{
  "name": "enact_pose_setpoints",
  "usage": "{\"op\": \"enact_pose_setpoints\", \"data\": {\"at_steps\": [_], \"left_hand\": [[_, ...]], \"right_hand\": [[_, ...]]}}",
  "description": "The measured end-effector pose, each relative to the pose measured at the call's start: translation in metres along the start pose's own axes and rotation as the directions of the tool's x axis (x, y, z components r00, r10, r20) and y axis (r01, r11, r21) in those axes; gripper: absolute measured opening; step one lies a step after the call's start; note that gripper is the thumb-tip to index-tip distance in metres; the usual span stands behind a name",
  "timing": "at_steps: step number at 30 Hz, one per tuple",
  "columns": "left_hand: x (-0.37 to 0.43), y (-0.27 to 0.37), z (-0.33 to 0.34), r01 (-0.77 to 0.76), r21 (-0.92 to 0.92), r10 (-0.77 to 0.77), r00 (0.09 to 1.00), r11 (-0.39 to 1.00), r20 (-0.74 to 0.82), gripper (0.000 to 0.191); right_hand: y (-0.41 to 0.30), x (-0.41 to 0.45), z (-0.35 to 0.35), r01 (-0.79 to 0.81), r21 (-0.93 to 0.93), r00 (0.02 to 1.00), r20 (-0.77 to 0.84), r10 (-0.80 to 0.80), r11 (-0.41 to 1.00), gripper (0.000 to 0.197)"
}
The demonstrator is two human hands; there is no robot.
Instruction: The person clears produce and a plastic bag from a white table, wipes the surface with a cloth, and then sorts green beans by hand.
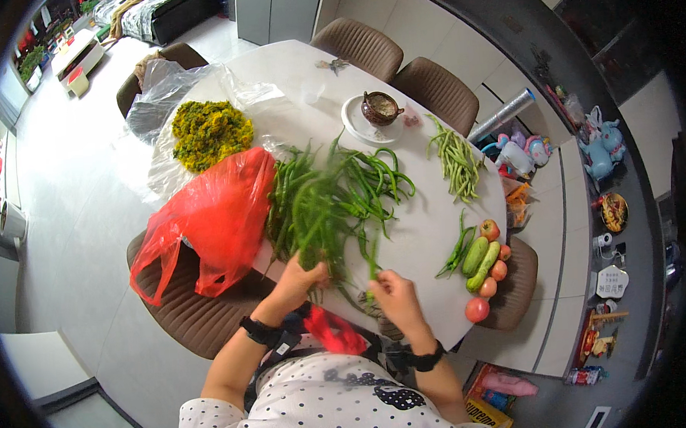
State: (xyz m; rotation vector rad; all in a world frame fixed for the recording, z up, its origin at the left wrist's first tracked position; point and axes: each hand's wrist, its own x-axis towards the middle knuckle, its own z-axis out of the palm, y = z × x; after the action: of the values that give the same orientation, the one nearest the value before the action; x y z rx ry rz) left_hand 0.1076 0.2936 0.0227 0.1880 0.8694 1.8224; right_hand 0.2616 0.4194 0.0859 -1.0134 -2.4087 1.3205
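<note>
My left hand (295, 285) grips a motion-blurred bunch of long green chili peppers (319, 215) at the table's near edge. Between the fingers of my right hand (397, 300) is a single green pepper (373, 258), partly blurred. More long green peppers (379, 178) lie in a loose pile beyond both hands. A red plastic bag (211, 220) rests left of that pile and hangs over the edge. Below my hands, a bright red cloth or bag (334, 332) shows at my lap; which of these it is I cannot tell.
The white table (430, 239) also holds yellow-green flowers (212, 133) on clear plastic, a brown pot (381, 108) on a round white plate (353, 130), and green beans (455, 157). At the right are cucumbers (476, 256), several tomatoes (477, 309) and a few peppers (458, 252). Brown chairs (361, 44) surround it.
</note>
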Motion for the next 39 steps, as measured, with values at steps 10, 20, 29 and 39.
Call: {"op": "enact_pose_setpoints", "data": {"at_steps": [10, 20, 29, 39], "left_hand": [[-0.003, 0.017, 0.010, 0.020, 0.107, -0.017, 1.000, 0.994, -0.026, 0.036], [-0.012, 0.004, -0.016, 0.274, 0.298, -0.242, 0.960, 0.915, -0.138, 0.022], [-0.014, 0.028, -0.023, -0.011, 0.119, 0.027, 0.990, 0.993, -0.138, 0.038], [-0.009, 0.037, -0.013, -0.068, 0.287, 0.107, 0.986, 0.956, -0.125, 0.043]], "right_hand": [[-0.017, 0.020, 0.039, -0.022, 0.315, 0.954, 0.289, -0.074, 0.949, 0.025], [0.076, 0.026, 0.040, -0.095, -0.228, 0.809, 0.549, 0.208, 0.969, 0.029], [0.053, 0.013, 0.042, 0.121, -0.539, 0.917, 0.382, 0.114, 0.834, 0.025], [0.055, 0.024, 0.039, 0.268, -0.672, 0.823, 0.532, 0.198, 0.690, 0.020]]}}
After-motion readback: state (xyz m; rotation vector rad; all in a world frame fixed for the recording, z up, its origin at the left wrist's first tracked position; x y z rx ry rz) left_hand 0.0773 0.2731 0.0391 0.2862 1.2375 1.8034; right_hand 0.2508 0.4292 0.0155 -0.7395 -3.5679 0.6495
